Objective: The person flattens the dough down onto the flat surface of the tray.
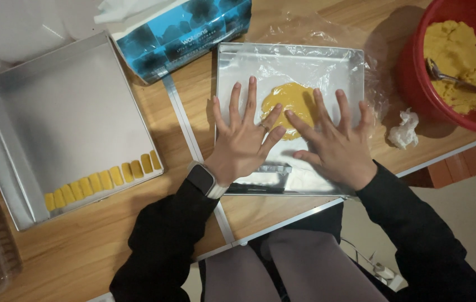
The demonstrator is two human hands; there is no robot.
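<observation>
My left hand (242, 141) and my right hand (336, 142) lie flat, fingers spread, on a shallow metal tray (232, 61) covered with clear plastic film. Between and under the fingertips is a flattened round of yellow dough (289, 98), beneath the film. Both index fingers and the left middle finger rest on the dough's lower edge. A small rectangular metal cutter frame (266, 178) sits on the tray just below my left palm. A dark watch is on my left wrist.
A second metal tray (3, 112) at the left holds a row of several small yellow dough bars (104, 180). A blue tissue box (182, 28) stands behind. A red bucket (417, 78) of yellow dough with a spoon (453, 78) sits far right, a crumpled tissue (404, 130) beside it.
</observation>
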